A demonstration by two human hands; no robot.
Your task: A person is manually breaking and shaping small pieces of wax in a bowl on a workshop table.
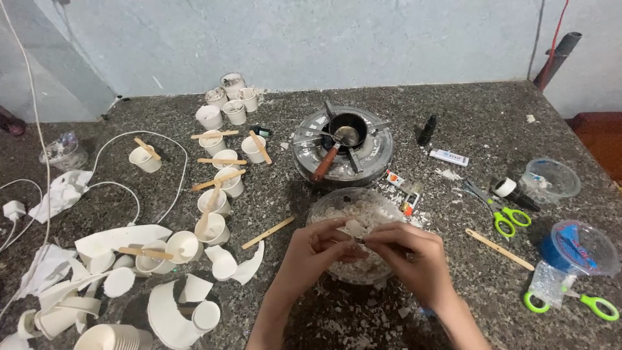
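Speckled stone desk [466,116] carries a glass bowl [322,206] of white wax. Above the bowl, both hands, left [310,254] and right [409,254], pinch one white chunk [354,227]; a small burner [342,148] stands behind the bowl.

Speckled stone counter [466,123], rough and matt. Clear glossy plastic bowl [324,207] of white waxy flakes; metal stove [376,152]. Matt paper cups [214,230], wooden sticks [267,233].

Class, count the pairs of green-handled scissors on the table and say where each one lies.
2. One pair of scissors lies right of the glass bowl, near a tape roll. The second pair of scissors lies at the table's right front edge, partly under a clear plastic cup. More may be hidden.
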